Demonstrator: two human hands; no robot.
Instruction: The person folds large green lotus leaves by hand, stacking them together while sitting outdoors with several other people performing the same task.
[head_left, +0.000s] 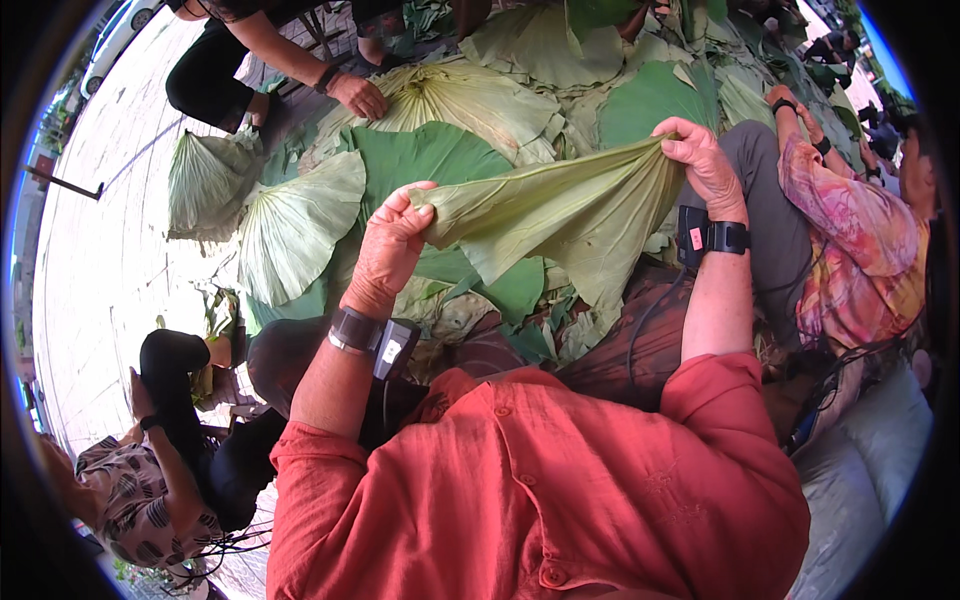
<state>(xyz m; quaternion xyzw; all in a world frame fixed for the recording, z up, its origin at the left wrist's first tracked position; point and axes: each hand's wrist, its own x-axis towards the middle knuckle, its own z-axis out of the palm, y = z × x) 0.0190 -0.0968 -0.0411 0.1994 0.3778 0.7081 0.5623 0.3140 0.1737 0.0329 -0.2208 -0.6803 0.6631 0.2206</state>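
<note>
A large pale green lotus leaf (570, 206) is stretched in folds between my two hands, above my lap. My left hand (396, 240) pinches its left edge between thumb and fingers. At the upper right, my right hand (697, 161) grips the gathered corner where the leaf's ribs draw together. Below and beyond it lie more lotus leaves: a dark green one (427, 161), a pale fan-shaped one (300, 225) to the left and a yellowish one (465, 105) further off. Each of my wrists wears a strap with a small dark device.
Across the pile, a co-worker's hand (358, 95) touches the yellowish leaf. A co-worker in a bright patterned shirt (862, 240) sits close at my right; another person (150, 487) sits at lower left. A cable (645, 322) hangs from my right wrist device. Paving (97, 247) lies left.
</note>
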